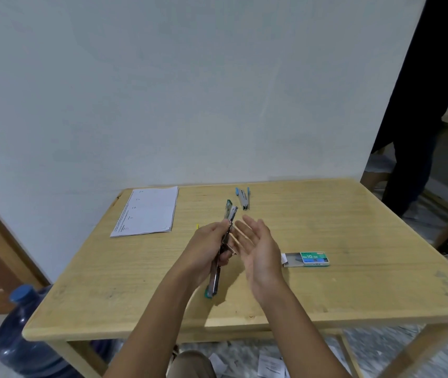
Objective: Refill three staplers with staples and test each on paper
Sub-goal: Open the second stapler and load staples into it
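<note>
Left hand [212, 249] clamped on green stapler [215, 276], swung open over worktop [353, 227] centre, presumably exposing its loading channel; right hand [258, 249] spread, empty alongside; staple box [308, 259] at 3 o'clock.

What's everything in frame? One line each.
table: 1, light wood, centre
paper stack: 1, white, table's far left
blue stapler: 1, grey-blue, lying far centre
green stapler: 1, green and metal, open, in left hand
staple box: 1, green, slid open, right of hands
yellow object: 1, sliver behind left hand, unidentifiable
water jug: 1, blue, floor left
bystander: 1, dark clothes, far right
left hand: 1, grips green stapler
right hand: 1, open, holds nothing
</note>
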